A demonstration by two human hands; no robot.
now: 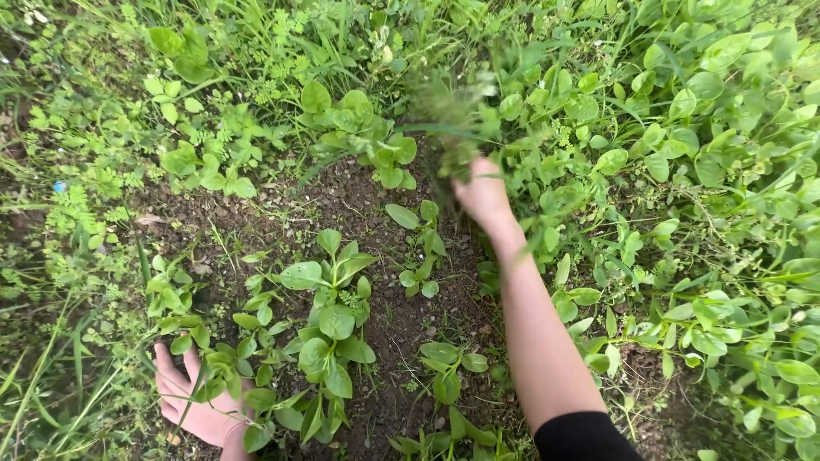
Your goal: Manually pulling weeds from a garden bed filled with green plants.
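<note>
My right hand [483,195] reaches forward over the soil and is closed around a blurred clump of thin grassy weeds [448,107] that stands up from the fist. My left hand [195,401] lies flat on the ground at the lower left, fingers spread, partly hidden under broad leaves. Between the two hands grows a leafy green plant [331,320] with rounded leaves, rooted in a patch of bare dark soil [384,316]. A smaller plant [420,248] of the same kind stands just below my right hand.
Dense broad-leaved plants [683,171] fill the right side. Feathery weeds and grass [94,196] cover the left and top. A small blue scrap [59,186] lies at the far left.
</note>
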